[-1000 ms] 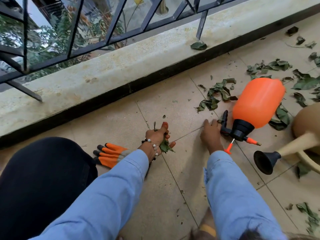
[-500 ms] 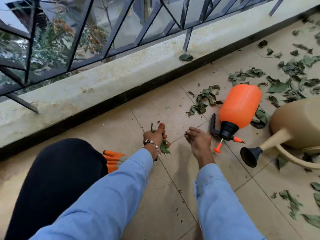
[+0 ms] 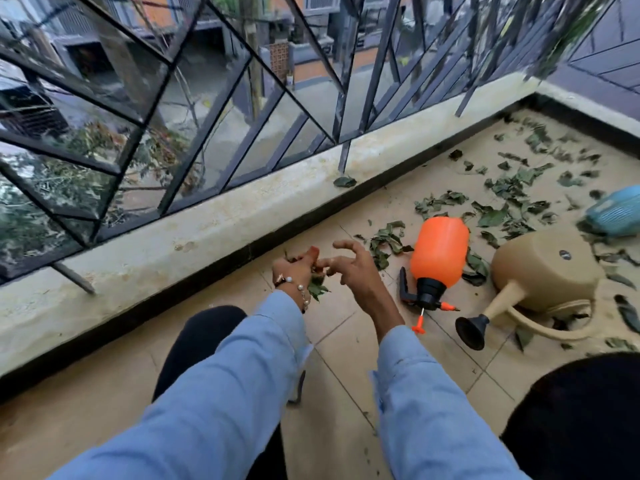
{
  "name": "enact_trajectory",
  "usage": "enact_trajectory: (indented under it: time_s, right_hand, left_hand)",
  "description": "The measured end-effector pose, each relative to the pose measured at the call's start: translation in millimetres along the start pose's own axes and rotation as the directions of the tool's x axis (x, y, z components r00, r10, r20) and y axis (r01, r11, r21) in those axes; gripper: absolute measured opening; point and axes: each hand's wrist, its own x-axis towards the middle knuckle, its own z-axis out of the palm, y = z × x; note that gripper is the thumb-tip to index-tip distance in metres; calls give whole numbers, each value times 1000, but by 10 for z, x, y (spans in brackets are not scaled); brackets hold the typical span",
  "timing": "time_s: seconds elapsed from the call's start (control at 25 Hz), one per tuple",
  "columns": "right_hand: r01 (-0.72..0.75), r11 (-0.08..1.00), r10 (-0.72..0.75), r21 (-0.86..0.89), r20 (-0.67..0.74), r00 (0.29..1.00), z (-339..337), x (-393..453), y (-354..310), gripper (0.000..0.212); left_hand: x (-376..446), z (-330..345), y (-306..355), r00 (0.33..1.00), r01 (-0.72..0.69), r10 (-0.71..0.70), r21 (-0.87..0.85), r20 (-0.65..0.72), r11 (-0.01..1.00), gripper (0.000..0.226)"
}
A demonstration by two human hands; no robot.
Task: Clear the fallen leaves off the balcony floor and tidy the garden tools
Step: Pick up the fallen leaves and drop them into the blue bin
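My left hand [image 3: 293, 268] grips a bunch of green leaves [image 3: 317, 287] above the tiled floor; leaf tips hang out below the fist. My right hand [image 3: 349, 266] hovers right beside it with fingers spread and loosely bent, its fingertips close to the bunch and holding nothing. An orange spray bottle [image 3: 438, 252] lies on its side to the right, black nozzle toward me. A tan watering can [image 3: 547, 271] lies tipped over beside it, its black rose [image 3: 471, 329] pointing left. Fallen leaves [image 3: 386, 242] lie scattered across the floor [image 3: 339, 341] beyond the tools.
A low concrete ledge [image 3: 207, 223] with a black metal railing [image 3: 343, 98] borders the floor on the left and far side; one leaf [image 3: 344, 181] sits on it. A blue object [image 3: 616, 211] lies at the right edge. My dark-clothed knees fill the lower left and right.
Both hands have risen off the floor. The right hand moved left to the leaf bunch in my left hand. The view tilted up; the orange gloves are out of sight.
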Motion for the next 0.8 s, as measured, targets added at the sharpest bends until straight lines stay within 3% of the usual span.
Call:
enact_trajectory:
  time_s: [0.12, 0.28, 0.48, 0.6, 0.72, 0.8]
  right_hand:
    - [-89, 994, 73, -64, -214, 974, -65, 89, 285, 16]
    - [-251, 846, 238, -470, -88, 967, -39, 106, 1040, 11]
    - [-48, 631, 157, -774, 67, 985, 198, 606, 1399, 28]
    - [206, 469, 47, -859, 257, 965, 437, 938, 1560, 43]
    - [383, 244, -61, -891, 380, 923, 541, 1074, 1831, 34]
    - [409, 232, -149, -883, 383, 912, 512, 1062, 1918, 21]
  left_hand:
    - [143, -116, 196, 1000, -10, 10, -8, -28, 1000, 23]
    - [227, -348, 178, 994, 95, -93, 25, -57, 995, 20]
    - [197, -417, 83, 992, 122, -117, -105, 50, 987, 31]
    - [252, -449, -77, 989, 143, -138, -104, 54, 984, 30]
    - [378, -506, -232, 990, 140, -139, -82, 15, 987, 20]
    - [452, -531, -308, 991, 132, -133, -39, -26, 990, 17]
